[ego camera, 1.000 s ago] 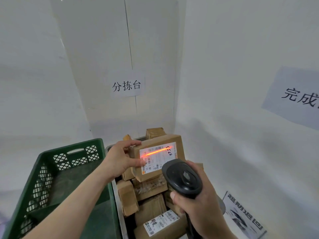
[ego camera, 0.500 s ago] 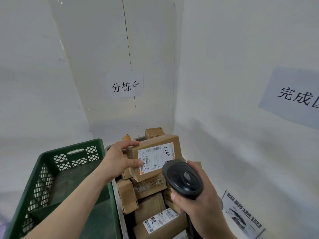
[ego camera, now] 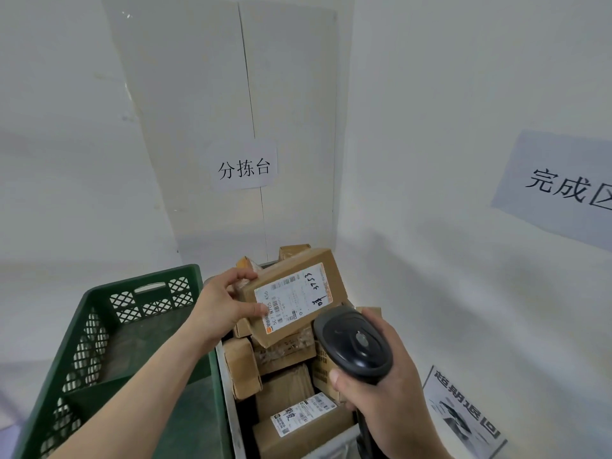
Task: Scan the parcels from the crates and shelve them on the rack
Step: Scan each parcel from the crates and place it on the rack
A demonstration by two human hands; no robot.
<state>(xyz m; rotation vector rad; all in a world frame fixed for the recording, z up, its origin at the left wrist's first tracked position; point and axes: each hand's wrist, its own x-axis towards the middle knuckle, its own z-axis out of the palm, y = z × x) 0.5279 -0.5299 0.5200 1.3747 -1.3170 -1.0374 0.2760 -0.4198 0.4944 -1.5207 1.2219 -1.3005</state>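
Observation:
My left hand [ego camera: 225, 303] grips a brown cardboard parcel [ego camera: 293, 293] by its left end, fingers over the top edge and thumb on the white label, which faces me. The parcel is lifted above a grey crate [ego camera: 231, 409] packed with several more brown parcels [ego camera: 288, 385]. My right hand [ego camera: 384, 385] holds a black handheld scanner [ego camera: 352, 344] just below and right of the held parcel, its head pointing at the label. No red scan line shows on the label.
A green slatted crate [ego camera: 99, 342] stands to the left, nothing visible inside. White walls close in behind and to the right, with paper signs [ego camera: 244, 168] stuck on them. Another printed sheet [ego camera: 460, 415] lies at the lower right.
The red scan line on the label one second ago has gone out. The parcel is tilted a little more towards me; both hands have stayed nearly in place.

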